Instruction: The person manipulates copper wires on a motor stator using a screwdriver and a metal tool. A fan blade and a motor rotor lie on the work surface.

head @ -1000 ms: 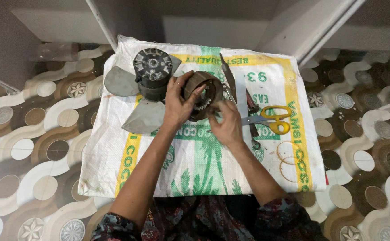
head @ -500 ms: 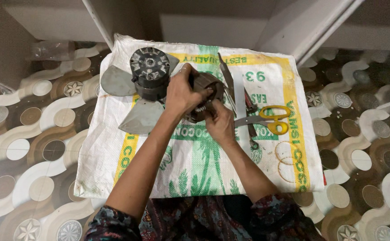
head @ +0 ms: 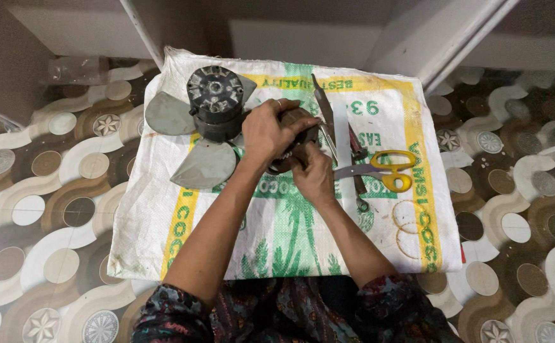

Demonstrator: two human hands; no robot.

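Both hands now tip the motor part (head: 293, 136) upright
Left hand (head: 268, 130) clasps its top; right hand (head: 315, 174) pinches its side, beside scissors (head: 379, 173)

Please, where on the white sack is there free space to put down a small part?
The near half of the sack is bare, on both sides of the forearms. The far middle is crowded: fan motor with blades, both hands on a dark round part, then pliers and yellow scissors to the right.
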